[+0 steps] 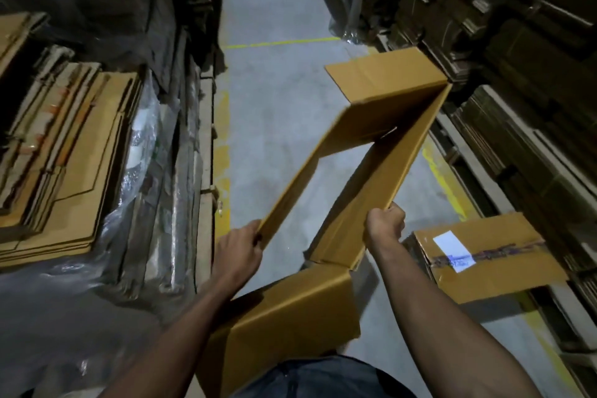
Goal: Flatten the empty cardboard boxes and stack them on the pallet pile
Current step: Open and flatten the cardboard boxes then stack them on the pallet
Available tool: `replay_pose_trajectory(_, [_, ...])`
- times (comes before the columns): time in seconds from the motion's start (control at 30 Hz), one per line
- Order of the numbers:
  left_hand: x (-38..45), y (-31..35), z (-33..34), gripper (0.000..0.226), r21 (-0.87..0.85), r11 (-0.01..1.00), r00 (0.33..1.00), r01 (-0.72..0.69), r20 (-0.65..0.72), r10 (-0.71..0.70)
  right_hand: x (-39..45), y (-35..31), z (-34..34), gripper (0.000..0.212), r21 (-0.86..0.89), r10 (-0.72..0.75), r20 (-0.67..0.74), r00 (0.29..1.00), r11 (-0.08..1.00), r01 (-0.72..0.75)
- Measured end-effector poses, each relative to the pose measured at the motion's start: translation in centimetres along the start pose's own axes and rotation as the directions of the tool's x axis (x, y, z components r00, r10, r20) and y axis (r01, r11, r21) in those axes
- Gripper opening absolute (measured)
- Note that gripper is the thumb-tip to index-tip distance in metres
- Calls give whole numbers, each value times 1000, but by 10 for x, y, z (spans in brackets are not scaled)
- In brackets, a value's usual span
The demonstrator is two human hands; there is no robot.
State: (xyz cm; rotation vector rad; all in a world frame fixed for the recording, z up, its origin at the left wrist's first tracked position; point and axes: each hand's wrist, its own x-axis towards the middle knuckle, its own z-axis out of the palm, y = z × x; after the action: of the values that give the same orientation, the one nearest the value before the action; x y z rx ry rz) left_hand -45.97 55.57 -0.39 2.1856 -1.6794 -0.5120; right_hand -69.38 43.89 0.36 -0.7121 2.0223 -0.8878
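A long brown cardboard box (381, 152), open at both ends, is held in front of me over the aisle floor. My left hand (240, 247) grips the near end of its left wall. The near end of its right wall is gripped by my right hand (384, 224). The box is skewed, its walls leaning toward each other. One flap (384, 79) sticks out at the far end and another flap (290, 310) hangs near my body. A pile of flattened cardboard (61, 152) lies at the left.
A taped brown box with a white label (481, 255) sits on the floor at the right. Tall stacks of flat cardboard (504, 42) line the right side, and wrapped pallets (155, 171) the left. The grey aisle floor (274, 100) with yellow lines runs ahead.
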Motion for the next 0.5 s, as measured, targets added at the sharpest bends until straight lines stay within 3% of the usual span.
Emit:
replay_pose_trajectory(0.27, [-14, 54, 34, 28, -11, 994, 991, -110, 74, 110, 37, -39, -9, 24, 143, 56, 40, 998, 988, -61])
replay_pose_trajectory(0.4, [-23, 75, 34, 72, 56, 996, 987, -72, 150, 63, 44, -48, -8, 28, 202, 98, 39, 994, 974, -103])
replay_pose_trajectory(0.5, [-24, 93, 31, 81, 120, 990, 960, -78, 277, 42, 43, -52, -7, 29, 209, 106, 36, 994, 972, -112])
